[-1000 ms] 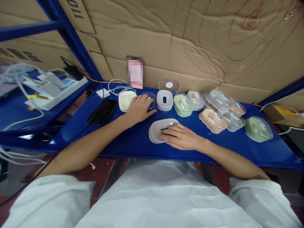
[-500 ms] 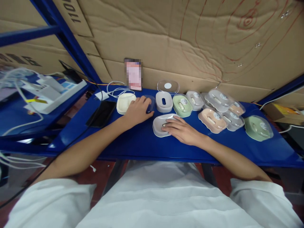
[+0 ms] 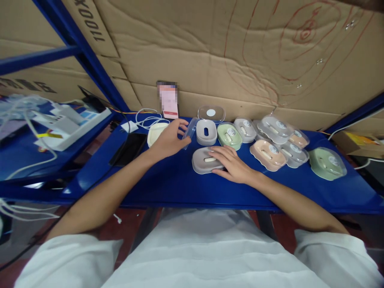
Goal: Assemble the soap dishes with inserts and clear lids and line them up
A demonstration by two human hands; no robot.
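Under your right hand [image 3: 232,164] lies the grey dish [image 3: 205,161], fingers flat; your left hand [image 3: 169,140] pinches 1 clear lid [image 3: 189,128] just left of it.

Two hands [image 3: 168,141], about ten soap boxes [image 3: 267,153], two clear lids [image 3: 211,113], two phones [image 3: 129,148].

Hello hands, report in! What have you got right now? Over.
Left hand lifting a clear plastic lid, tilted, off the blue table. Right hand flat on the grey soap dish. White soap dish close behind.
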